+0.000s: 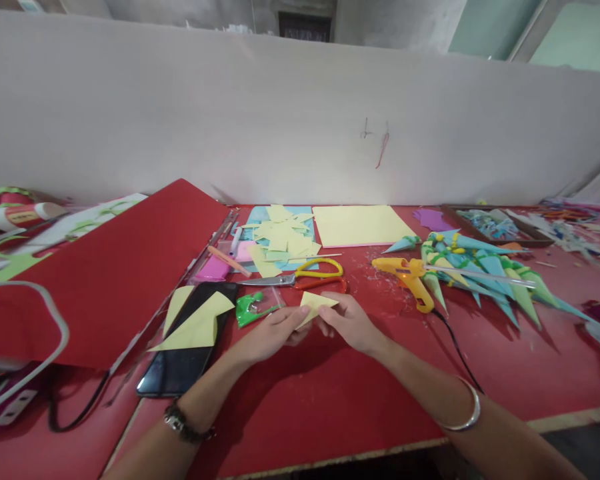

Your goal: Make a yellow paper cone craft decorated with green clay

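My left hand (279,327) and my right hand (351,321) meet over the red table, both pinching one small piece of yellow paper (314,305). The paper's top edge and a corner show between my thumbs; its lower part is hidden by my fingers. Just beyond my hands lie scissors (320,268) with yellow and red handles. To the left of my left hand is a small clear bag with bright green bits (250,311). Cut yellow paper pieces (200,325) rest on a dark phone (173,372) further left.
A yellow hot glue gun (405,275) with a clear glue stick lies right, its cord running toward the front edge. Beside it are piled paper cones (495,270). Yellow scraps (283,233), a yellow sheet (363,225) and a red board (130,267) lie behind and left.
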Tool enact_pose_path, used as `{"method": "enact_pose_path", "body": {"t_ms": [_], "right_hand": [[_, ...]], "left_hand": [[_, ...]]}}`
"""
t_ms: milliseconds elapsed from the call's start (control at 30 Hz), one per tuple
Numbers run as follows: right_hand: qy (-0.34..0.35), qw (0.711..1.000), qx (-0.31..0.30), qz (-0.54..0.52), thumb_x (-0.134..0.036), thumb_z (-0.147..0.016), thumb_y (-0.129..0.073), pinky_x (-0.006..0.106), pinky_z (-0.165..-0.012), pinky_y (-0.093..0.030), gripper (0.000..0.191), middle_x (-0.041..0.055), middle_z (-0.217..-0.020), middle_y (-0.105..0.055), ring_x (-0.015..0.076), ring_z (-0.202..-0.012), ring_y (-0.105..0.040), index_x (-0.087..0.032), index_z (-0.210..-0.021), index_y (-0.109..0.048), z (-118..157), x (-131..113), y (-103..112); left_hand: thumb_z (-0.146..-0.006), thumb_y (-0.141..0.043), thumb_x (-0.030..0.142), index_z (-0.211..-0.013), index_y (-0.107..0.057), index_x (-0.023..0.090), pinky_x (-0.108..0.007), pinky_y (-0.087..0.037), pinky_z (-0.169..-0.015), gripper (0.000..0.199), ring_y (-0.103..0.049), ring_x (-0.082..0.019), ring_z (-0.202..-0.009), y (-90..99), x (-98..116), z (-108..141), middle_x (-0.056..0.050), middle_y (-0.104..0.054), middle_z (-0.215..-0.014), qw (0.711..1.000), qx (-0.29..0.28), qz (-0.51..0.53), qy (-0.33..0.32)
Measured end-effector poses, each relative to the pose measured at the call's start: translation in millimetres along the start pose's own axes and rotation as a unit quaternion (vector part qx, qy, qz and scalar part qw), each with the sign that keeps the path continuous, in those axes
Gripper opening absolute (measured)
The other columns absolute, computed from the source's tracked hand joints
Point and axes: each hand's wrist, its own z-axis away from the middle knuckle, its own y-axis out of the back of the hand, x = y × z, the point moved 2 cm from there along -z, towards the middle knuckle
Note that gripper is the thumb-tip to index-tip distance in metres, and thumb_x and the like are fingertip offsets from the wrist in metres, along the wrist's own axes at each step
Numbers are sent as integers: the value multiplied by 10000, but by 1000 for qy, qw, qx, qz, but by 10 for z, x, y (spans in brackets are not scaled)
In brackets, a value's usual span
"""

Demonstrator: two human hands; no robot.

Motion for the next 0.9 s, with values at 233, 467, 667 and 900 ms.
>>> {"method": "enact_pose_path", "body": {"t_ms": [233, 467, 667, 900], "right_hand": [[9, 1000, -3, 27, -378, -786, -459, 190, -440, -332, 303, -52, -456, -436, 55, -420, -398, -172, -565, -443, -22, 34, 10], [44, 995, 48, 77, -400, -810, -440, 195, -458, -325, 317, -53, -479, -427, 61, -447, -397, -174, -588, -459, -34, 26, 53], [41, 995, 67, 61, -342, -775, -491, 190, -444, -301, 252, -73, -461, -396, 54, -428, -362, -180, -590, -437, -37, -27, 91], [29, 996, 79, 22, -380, -799, -455, 185, -431, -315, 288, -69, -440, -431, 56, -401, -375, -186, -587, -427, -42, -33, 123]], "left_hand": [[-854, -292, 437, -600, -361, 178, -222, -266, -485, 369, -284, -77, -501, -8, -17, -7, 58, -328, -558, 996, 19, -79, -30], [-860, -307, 383, -583, -390, 173, -189, -262, -435, 358, -325, -61, -414, 16, -33, -47, 70, -387, -449, 989, 53, -139, -20], [-853, -309, 371, -610, -415, 182, -165, -248, -378, 326, -311, -57, -297, 8, -1, -35, 96, -381, -311, 987, 66, -146, 26], [-851, -320, 371, -615, -430, 180, -151, -260, -381, 322, -310, -51, -291, 22, 0, -29, 101, -387, -300, 987, 72, -144, 26]]}}
